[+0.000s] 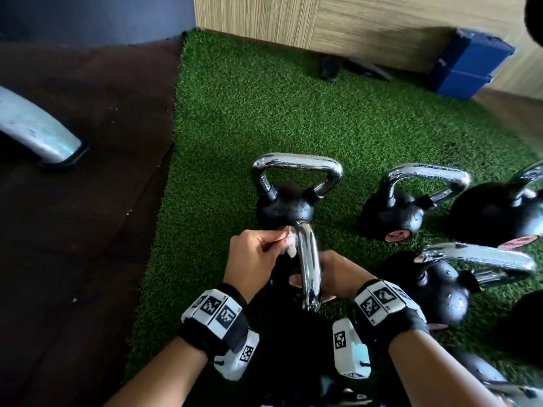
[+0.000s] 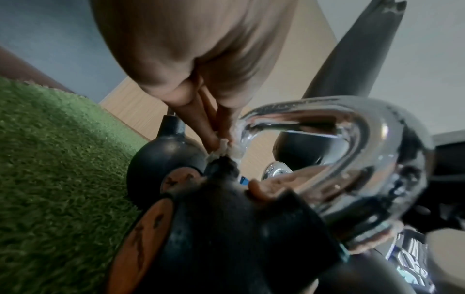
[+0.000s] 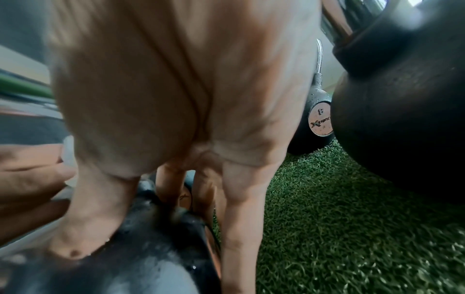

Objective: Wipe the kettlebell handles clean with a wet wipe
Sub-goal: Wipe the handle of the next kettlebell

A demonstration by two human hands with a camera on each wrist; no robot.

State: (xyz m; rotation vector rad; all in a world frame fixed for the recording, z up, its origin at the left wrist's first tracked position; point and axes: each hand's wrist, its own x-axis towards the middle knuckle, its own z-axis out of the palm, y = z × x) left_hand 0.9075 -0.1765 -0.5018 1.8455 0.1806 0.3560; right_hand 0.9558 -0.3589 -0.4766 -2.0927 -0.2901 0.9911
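Note:
The nearest kettlebell's chrome handle (image 1: 309,259) rises between my hands over green turf. My left hand (image 1: 280,242) pinches a crumpled white wet wipe (image 1: 289,245) against the handle's far left side, near the black body. In the left wrist view the wipe (image 2: 226,148) sits at the fingertips, touching the handle (image 2: 352,159). My right hand (image 1: 313,289) grips the handle from the right, thumb across its near side. In the right wrist view the thumb (image 3: 75,238) presses on the black kettlebell (image 3: 151,258). Most of that body is hidden in the head view.
Several other black kettlebells with chrome handles stand close: one just behind (image 1: 283,207), two to the right (image 1: 393,215) (image 1: 499,212), one at my right wrist (image 1: 440,289). Blue blocks (image 1: 470,66) sit by the wooden wall. A metal machine foot (image 1: 38,127) lies on dark floor left.

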